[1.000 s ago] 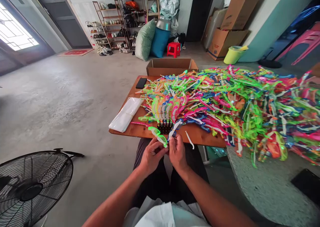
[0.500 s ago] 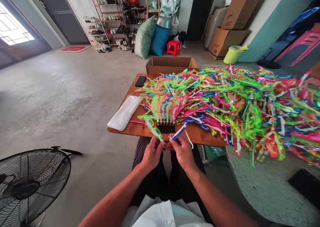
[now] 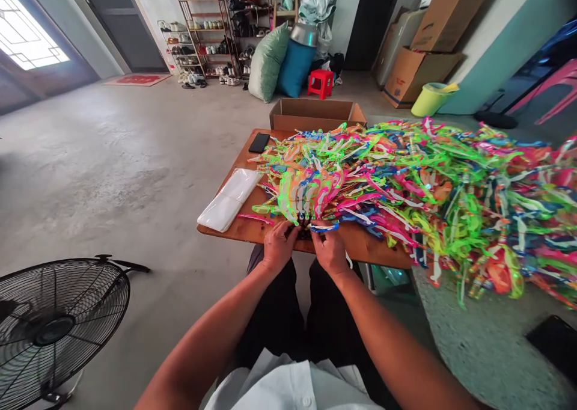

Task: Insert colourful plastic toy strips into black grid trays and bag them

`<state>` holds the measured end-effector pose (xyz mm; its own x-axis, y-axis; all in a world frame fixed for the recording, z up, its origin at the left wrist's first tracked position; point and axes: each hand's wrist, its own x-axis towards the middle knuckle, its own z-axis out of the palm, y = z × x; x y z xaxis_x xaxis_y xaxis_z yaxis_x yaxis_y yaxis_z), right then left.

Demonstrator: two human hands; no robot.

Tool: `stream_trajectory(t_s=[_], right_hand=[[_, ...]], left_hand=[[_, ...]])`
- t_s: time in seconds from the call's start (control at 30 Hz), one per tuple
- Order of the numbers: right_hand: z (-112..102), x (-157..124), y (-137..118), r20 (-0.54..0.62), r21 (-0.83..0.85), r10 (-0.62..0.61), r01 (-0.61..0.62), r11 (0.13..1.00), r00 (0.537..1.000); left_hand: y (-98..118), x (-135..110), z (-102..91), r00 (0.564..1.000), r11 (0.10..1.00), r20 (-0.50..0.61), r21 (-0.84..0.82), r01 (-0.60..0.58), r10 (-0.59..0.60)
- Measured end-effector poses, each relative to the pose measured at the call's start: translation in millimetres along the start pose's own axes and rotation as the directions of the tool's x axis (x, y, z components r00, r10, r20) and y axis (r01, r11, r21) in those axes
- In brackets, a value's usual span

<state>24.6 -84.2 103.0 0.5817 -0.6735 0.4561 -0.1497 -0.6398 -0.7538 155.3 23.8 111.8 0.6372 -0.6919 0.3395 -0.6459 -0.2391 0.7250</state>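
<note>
At the front edge of the table my left hand (image 3: 278, 243) is closed in a pinch at the lower end of a clear green plastic piece (image 3: 285, 199) with a white strip. The piece stands upright at the left of a row of similar orange, white and pink pieces (image 3: 318, 196), set in a small black rack (image 3: 305, 234). Its tip is hidden by my fingers. Just right of the rack, my right hand (image 3: 330, 250) is closed around a blue plastic piece (image 3: 328, 226) with a white strip, lying nearly level above the fingers.
A large heap of bright plastic pieces (image 3: 433, 187) covers the table's right side. Clear plastic bags (image 3: 228, 201) and a phone (image 3: 259, 143) lie at the left. An open carton (image 3: 313, 121) stands behind the table (image 3: 252, 228). A black fan (image 3: 58, 329) stands on the floor at left.
Both hands have moved forward from above my lap to the rack. The green piece has gone from tilted in my left hand to upright at the row; the blue one has swung flatter.
</note>
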Motion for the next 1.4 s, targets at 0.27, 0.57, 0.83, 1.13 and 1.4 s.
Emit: stream_trajectory(t_s=[0.27,0.57,0.83,1.13,1.4], right_hand=[[7.8,3.0,-1.5,0.027,-0.271,0.024,-0.015,0.962,0.999],[12.5,3.8,-12.3,0.066,-0.327,0.043,-0.020,0.945,0.997],[17.7,6.1,-13.7,0.047,-0.403,0.197,-0.162,0.901,0.979],[20.5,3.2,-13.0,-0.051,-0.330,0.172,-0.180,0.927,0.984],[-3.3,-5.0,-16.2,0.019,-0.094,0.068,-0.066,0.993,0.997]], left_hand=[[-1.2,0.4,0.5,0.998,0.991,0.038,0.124,-0.045,0.040],[4.0,1.8,1.9,0.984,0.973,0.109,0.167,-0.159,0.142],[-2.3,0.3,7.3,0.984,0.974,0.089,0.153,-0.164,0.151],[-1.7,0.6,7.1,0.990,0.985,0.067,0.110,-0.131,0.124],[-3.1,-0.7,13.1,0.998,0.994,-0.003,0.095,-0.062,0.063]])
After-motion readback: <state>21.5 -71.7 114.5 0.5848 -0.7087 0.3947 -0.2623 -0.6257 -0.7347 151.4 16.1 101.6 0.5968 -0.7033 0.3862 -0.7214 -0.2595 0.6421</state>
